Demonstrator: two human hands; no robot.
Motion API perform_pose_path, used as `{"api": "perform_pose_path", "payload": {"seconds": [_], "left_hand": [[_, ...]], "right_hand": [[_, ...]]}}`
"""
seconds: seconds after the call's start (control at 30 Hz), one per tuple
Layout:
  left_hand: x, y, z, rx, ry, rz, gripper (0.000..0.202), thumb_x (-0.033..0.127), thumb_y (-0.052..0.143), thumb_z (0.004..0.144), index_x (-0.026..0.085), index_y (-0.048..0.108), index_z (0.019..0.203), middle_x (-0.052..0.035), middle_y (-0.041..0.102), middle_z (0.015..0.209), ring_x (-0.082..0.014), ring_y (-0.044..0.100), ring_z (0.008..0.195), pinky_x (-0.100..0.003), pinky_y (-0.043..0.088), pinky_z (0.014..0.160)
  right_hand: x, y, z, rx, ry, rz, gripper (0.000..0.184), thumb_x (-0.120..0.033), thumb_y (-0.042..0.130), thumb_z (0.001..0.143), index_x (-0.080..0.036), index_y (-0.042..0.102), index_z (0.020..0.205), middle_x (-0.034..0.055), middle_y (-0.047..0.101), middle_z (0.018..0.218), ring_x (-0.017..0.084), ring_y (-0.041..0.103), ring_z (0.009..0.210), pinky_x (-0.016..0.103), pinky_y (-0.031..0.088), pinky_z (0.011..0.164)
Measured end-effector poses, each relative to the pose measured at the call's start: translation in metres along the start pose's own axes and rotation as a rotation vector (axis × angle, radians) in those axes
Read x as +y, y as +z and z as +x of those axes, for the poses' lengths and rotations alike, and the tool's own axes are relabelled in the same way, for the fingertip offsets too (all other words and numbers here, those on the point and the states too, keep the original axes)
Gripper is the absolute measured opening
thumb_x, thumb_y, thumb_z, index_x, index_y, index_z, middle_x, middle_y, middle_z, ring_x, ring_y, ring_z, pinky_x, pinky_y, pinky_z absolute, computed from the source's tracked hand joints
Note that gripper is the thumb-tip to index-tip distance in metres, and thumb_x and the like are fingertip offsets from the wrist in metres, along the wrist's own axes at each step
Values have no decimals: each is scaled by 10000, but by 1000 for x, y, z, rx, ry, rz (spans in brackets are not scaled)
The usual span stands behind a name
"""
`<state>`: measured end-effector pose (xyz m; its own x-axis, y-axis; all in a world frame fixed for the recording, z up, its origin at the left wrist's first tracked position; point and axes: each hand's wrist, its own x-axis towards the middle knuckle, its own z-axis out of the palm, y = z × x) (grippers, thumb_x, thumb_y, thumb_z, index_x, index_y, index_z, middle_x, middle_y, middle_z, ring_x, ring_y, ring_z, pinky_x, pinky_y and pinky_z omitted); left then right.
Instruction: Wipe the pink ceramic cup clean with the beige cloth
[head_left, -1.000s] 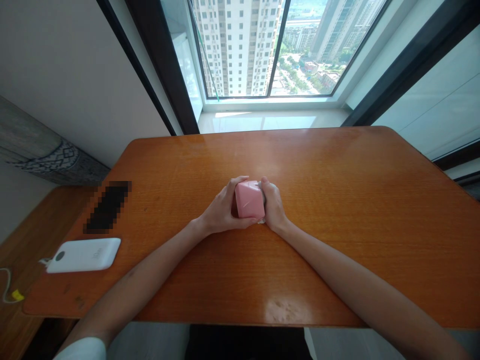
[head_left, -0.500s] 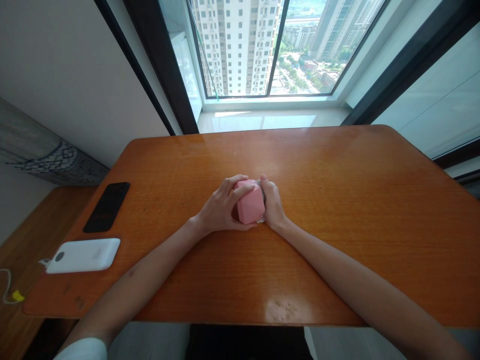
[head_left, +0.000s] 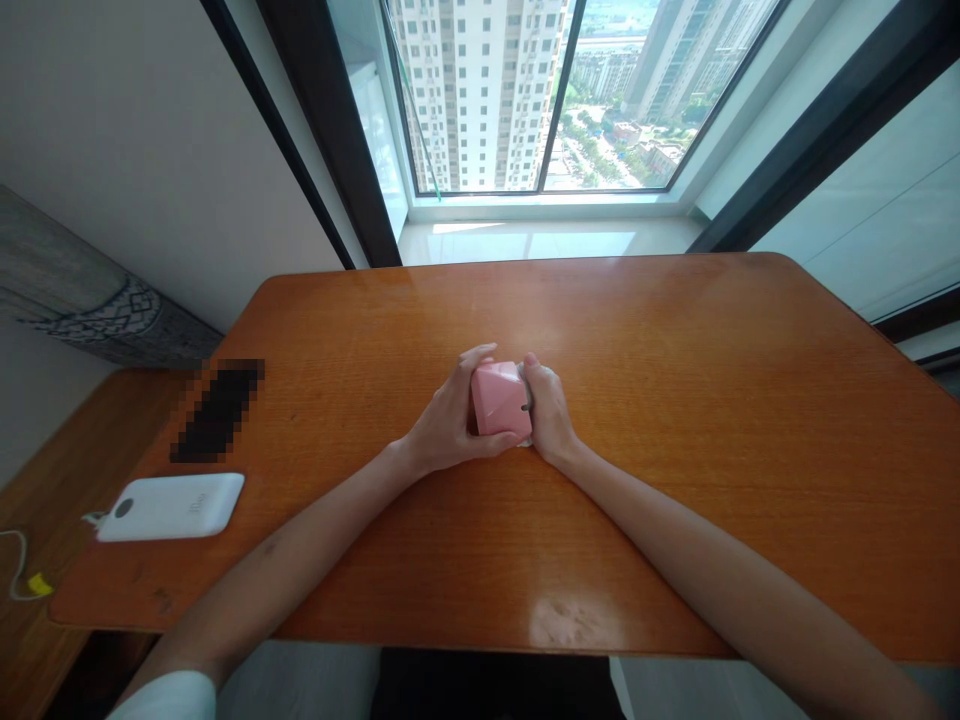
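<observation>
Brown, glossy wood makes up the broad, round-cornered desk [head_left: 675, 470]; hours here are counted from the pink block at its middle, twelve pointing straight ahead. At twelve, beyond the desk's far edge, is a dark-framed glass window [head_left: 615, 120] with tall buildings outside. A brown wooden surface [head_left: 34, 510] lies alongside the desk toward nine, and a grey fabric curtain with a dark lattice pattern [head_left: 90, 280] hangs between nine and ten.

The bare left hand [head_left: 450, 420] comes in from eight, its fingers curled around the block's far side at eleven and its thumb laid along the near edge toward six. The bare right hand [head_left: 551, 410] closes in at three, thumb raised; its other fingers are mostly hidden, so how they bend cannot be told.

A white, flat, rounded slab [head_left: 172, 507] lies on the desk between eight and nine, and a black, flat oblong [head_left: 217, 410], blurred into squares, lies near it at nine. The pink, faceted, shiny block [head_left: 499, 397] is held between the two hands; whether it touches the desk cannot be told. A thin white cable [head_left: 19, 565] with a yellow tag [head_left: 39, 584] lies past the slab. White, crumpled-looking material [head_left: 523, 443] pokes out between the right hand and the block's three-o'clock side.
</observation>
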<state>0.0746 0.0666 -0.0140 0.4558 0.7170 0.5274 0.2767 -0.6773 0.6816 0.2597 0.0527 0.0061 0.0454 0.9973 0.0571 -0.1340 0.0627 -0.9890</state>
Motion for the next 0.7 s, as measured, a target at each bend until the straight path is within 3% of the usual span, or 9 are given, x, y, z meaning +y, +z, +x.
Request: {"api": "perform_pose_path", "payload": {"seconds": [0.07,0.17,0.33,0.47,0.7], "left_hand": [[-2,-2,1,28,198,136,1082,723,867,838,340,320,1689,-198,450,1713,-427,545,1541,-650,523,1233],[-8,-5,2,-26,399,308,996,641,934,808,401,422,1628,-146,482,1715,-440,486,1600,-709,467,1285],[-8,-4,4,-8,440,333,942,550,965,814,358,471,1594,-156,566,1624,-413,538,1520,-671,551,1218],[2,-5,8,-3,358,252,936,552,962,815,340,485,1591,-156,592,1563,-388,588,1442,-637,548,1214],[9,-1,7,-6,-56,-122,781,653,892,858,274,558,1455,-124,680,1397,-300,715,1220,-484,607,1076]], "right_hand": [[3,-1,2,11,7,4,686,-806,592,982,-237,516,606,-27,510,578,120,423,538,268,351,505],[8,-2,5,43,9,26,676,-810,593,978,-238,524,625,-30,500,609,124,420,564,270,361,518],[10,-2,6,48,-22,1,665,-788,602,988,-234,542,624,-30,493,619,126,409,585,276,358,531],[7,-2,3,52,-51,-7,665,-773,613,990,-235,518,611,-32,482,608,124,397,578,278,341,529],[1,-1,-1,-44,-14,3,701,-792,572,1001,-227,535,588,-29,495,553,112,388,507,281,320,498]]}}
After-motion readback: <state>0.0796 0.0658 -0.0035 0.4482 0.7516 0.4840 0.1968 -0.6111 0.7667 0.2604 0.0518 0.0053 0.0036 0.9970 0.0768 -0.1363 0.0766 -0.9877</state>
